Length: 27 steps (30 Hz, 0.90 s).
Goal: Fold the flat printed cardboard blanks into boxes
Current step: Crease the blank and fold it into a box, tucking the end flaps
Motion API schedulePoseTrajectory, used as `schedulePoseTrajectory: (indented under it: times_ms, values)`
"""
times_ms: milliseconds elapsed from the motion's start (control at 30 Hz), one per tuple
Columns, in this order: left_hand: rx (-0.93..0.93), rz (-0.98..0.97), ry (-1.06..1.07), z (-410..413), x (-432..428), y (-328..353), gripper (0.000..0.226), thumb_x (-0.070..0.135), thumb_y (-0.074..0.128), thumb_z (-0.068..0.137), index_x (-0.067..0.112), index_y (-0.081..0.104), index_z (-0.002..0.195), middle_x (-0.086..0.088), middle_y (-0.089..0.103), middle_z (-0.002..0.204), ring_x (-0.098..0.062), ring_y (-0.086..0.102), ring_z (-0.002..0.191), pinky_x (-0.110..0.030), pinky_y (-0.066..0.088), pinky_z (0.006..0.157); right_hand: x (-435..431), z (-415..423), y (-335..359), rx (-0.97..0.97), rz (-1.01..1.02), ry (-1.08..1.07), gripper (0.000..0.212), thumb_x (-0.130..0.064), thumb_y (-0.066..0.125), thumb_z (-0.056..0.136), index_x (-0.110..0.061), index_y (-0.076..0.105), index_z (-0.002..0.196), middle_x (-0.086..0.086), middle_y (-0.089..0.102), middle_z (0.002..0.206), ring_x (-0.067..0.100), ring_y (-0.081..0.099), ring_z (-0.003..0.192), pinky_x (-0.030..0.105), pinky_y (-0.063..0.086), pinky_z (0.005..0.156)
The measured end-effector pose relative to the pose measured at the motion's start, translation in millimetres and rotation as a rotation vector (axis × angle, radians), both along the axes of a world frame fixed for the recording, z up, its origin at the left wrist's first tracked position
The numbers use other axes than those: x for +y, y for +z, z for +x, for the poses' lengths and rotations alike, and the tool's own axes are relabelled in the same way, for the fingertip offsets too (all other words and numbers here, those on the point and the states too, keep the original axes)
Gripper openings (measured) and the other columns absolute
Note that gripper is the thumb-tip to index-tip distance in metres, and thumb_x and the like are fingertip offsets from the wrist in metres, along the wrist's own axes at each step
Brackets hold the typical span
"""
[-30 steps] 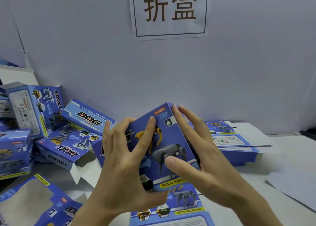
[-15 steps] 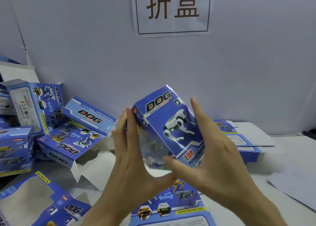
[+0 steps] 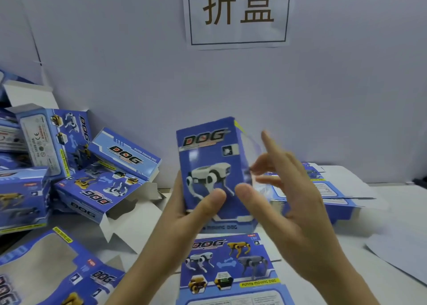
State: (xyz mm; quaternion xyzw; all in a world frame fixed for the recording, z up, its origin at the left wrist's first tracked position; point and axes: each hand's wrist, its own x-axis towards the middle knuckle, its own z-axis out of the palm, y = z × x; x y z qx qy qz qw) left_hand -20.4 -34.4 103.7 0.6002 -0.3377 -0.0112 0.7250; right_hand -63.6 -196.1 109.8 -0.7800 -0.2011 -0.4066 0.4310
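Note:
A blue printed box with a white robot dog and the word DOG stands upright in the air before me. My left hand grips its lower left part, thumb on the front face and fingers behind. My right hand is blurred at the box's right side, fingers spread and mostly straight, thumb near the front face; whether it touches the box is unclear. A flat printed blank lies on the table under my hands.
Several folded blue boxes are piled at the left against the wall. A windowed flat blank lies at the bottom left. More flat blanks are stacked at the right. A paper sign hangs on the wall.
The box has been turned upright so its dog face points at me. My left hand moved to its lower left, and my right hand loosened and drew off to the right side.

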Motion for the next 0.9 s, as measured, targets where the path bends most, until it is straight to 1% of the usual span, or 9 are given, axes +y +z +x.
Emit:
schedulePoseTrajectory:
  times_ms: [100,200,400,500,600,667,733,833,900]
  values:
    - [-0.041,-0.01,0.011,-3.9,-14.2,-9.6,0.037,0.067,0.069,0.068,0.06,0.06,0.103,0.014,0.07,0.111,-0.012,0.07,0.099,-0.019,0.056,0.071,6.7,5.7,-4.3,0.185,0.182,0.2,0.066,-0.05,0.061,0.083,-0.051,0.032,0.142,-0.017,0.048,0.131,0.006,0.053,0.121,0.022,0.053,0.088]
    - [0.012,-0.063,0.03,-4.6,-14.0,-9.1,0.025,0.056,0.062,0.076,0.059,0.061,0.101,0.012,0.071,0.107,-0.014,0.071,0.096,-0.021,0.057,0.067,11.1,8.5,-8.2,0.275,0.315,0.36,0.067,-0.041,0.059,0.084,-0.055,0.028,0.141,-0.021,0.053,0.133,0.006,0.058,0.118,0.024,0.057,0.08]
    - [-0.096,-0.106,0.113,-3.6,-16.4,-11.8,0.027,0.05,0.055,0.076,0.055,0.064,0.101,0.011,0.073,0.102,-0.011,0.071,0.093,-0.017,0.056,0.065,19.8,7.9,-14.0,0.238,0.356,0.39,0.066,-0.03,0.056,0.088,-0.052,0.024,0.142,-0.021,0.053,0.13,0.006,0.057,0.118,0.018,0.055,0.079]
    - [-0.161,-0.094,0.154,-1.6,-13.5,-13.2,0.034,0.046,0.051,0.084,0.047,0.06,0.117,0.011,0.072,0.106,-0.012,0.07,0.097,-0.018,0.056,0.068,23.4,8.6,-15.5,0.244,0.37,0.421,0.067,-0.026,0.056,0.09,-0.043,0.024,0.146,-0.015,0.056,0.129,0.008,0.058,0.116,0.017,0.054,0.081]
    - [-0.257,-0.014,0.228,6.7,-7.8,-13.6,0.052,0.043,0.049,0.088,0.035,0.047,0.139,0.011,0.066,0.12,-0.013,0.064,0.111,-0.023,0.056,0.079,24.9,11.4,-17.3,0.277,0.359,0.411,0.053,-0.026,0.059,0.089,-0.036,0.039,0.137,-0.013,0.063,0.119,0.009,0.062,0.111,0.017,0.053,0.082]
    - [-0.383,0.056,0.342,14.6,-0.8,-12.8,0.056,0.039,0.047,0.091,0.042,0.035,0.145,0.016,0.051,0.14,-0.011,0.049,0.13,-0.023,0.051,0.093,21.7,13.3,-15.1,0.301,0.357,0.347,0.045,-0.04,0.064,0.083,-0.036,0.05,0.126,-0.009,0.063,0.12,0.012,0.06,0.114,0.028,0.053,0.09]
    - [-0.616,0.195,0.479,21.6,5.8,-11.3,0.055,0.034,0.044,0.095,0.047,0.029,0.146,0.022,0.032,0.152,-0.01,0.027,0.144,-0.025,0.038,0.108,14.1,16.6,-12.2,0.3,0.423,0.263,0.058,-0.056,0.064,0.07,-0.037,0.053,0.125,-0.008,0.064,0.12,0.012,0.062,0.11,0.038,0.051,0.094]
    - [-0.887,0.408,0.537,30.2,12.8,-10.7,0.05,0.029,0.043,0.099,0.026,0.033,0.148,0.007,0.026,0.158,-0.015,0.016,0.148,-0.032,0.024,0.116,-1.4,22.3,-8.8,0.367,0.648,0.261,0.086,-0.06,0.07,0.057,-0.036,0.044,0.135,-0.007,0.07,0.109,0.015,0.07,0.097,0.034,0.058,0.081]
    - [-1.042,0.509,0.522,30.5,13.2,-10.9,0.051,0.025,0.045,0.096,0.02,0.036,0.146,-0.001,0.028,0.157,-0.022,0.017,0.148,-0.032,0.022,0.118,-8.9,23.6,-6.9,0.436,0.621,0.226,0.092,-0.063,0.069,0.056,-0.027,0.046,0.137,-0.004,0.071,0.107,0.018,0.07,0.097,0.039,0.058,0.082]
